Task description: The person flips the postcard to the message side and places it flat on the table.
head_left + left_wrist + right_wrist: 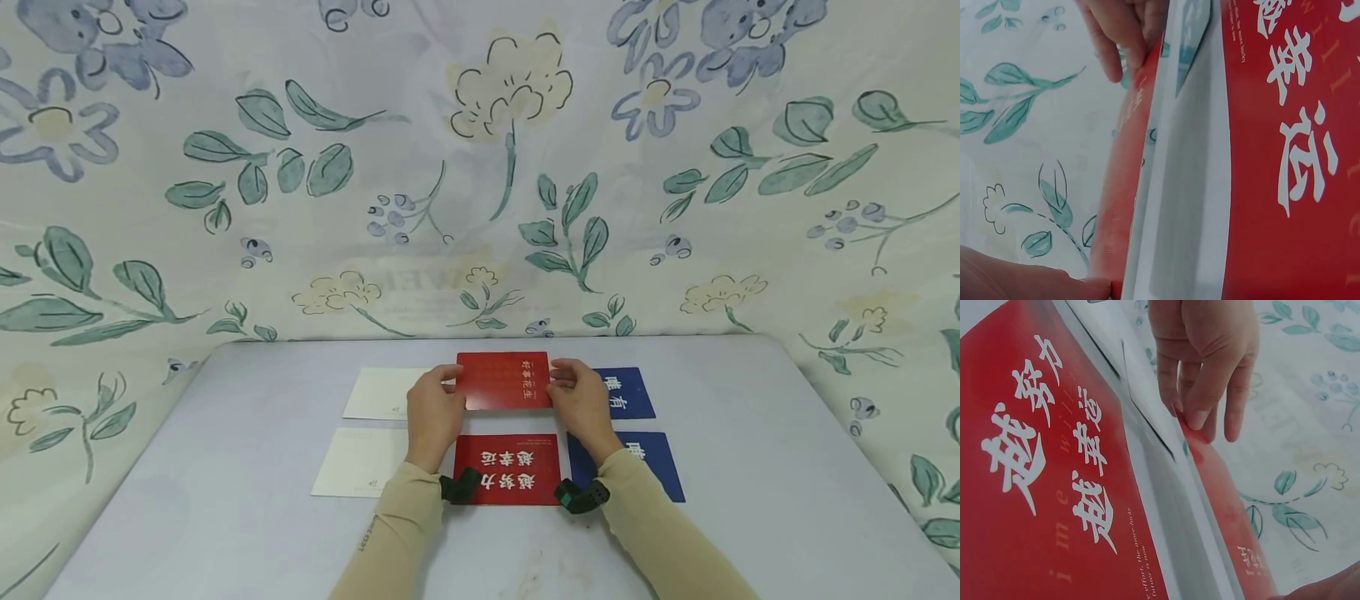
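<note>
A red card (495, 382) with white lettering is held up by both hands in the head view. My left hand (437, 414) pinches its left edge, and my right hand (583, 407) grips the right edge. Both wrist views show this card tilted, with thumb and fingertips at its two ends. Nearer to me, a second red card (517, 492) with large white characters lies flat on the table; in the left wrist view a pale strip of tabletop (1200, 250) shows between the two red cards.
Two cream cards (375, 392) lie one behind the other on the left, partly behind my left hand. On the right, two blue cards (641, 396) with white characters are arranged likewise. Floral cloth (480, 167) hangs behind the white table (225, 442).
</note>
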Motion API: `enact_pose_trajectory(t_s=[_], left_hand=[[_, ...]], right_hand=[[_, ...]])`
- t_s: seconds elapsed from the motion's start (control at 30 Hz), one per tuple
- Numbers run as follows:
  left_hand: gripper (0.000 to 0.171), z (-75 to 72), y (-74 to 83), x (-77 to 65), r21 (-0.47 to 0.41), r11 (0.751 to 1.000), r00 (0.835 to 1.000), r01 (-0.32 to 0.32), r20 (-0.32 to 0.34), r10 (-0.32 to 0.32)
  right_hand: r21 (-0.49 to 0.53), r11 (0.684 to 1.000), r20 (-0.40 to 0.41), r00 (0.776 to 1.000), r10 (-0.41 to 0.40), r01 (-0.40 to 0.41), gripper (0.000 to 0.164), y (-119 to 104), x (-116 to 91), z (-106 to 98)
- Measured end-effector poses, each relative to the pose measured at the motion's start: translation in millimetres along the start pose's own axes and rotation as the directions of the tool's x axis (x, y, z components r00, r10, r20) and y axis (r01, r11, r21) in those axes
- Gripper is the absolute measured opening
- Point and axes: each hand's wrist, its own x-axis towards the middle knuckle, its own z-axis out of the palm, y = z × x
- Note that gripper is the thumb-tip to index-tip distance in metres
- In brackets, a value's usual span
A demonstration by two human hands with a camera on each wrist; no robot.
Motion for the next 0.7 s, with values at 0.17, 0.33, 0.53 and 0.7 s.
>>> enact_pose_trajectory(t_s=[0.17,0.33,0.53,0.7], left_hand=[[0.035,-1.9,0.9,2.0,-0.018,1.0,1.0,0.02,-0.002,-0.02],[0.035,-2.7,1.6,4.4,-0.036,0.999,1.0,0.015,-0.012,-0.015],[0.033,-2.2,2.7,5.1,-0.027,0.999,0.999,0.038,-0.021,-0.038],[0.03,-2.4,2.5,4.4,-0.021,0.999,0.998,0.047,-0.031,-0.048]], right_hand=[[0.012,1.0,-0.006,1.0,-0.011,0.011,0.037,-1.1,-0.2,-1.9],[0.004,1.0,-0.01,1.0,0.001,-0.001,0.034,-1.7,0.2,-3.0],[0.002,1.0,-0.016,1.0,0.024,-0.024,0.031,-2.0,0.8,-2.1],[0.007,0.999,-0.026,0.999,0.032,-0.032,0.031,-3.3,0.0,-1.2]])
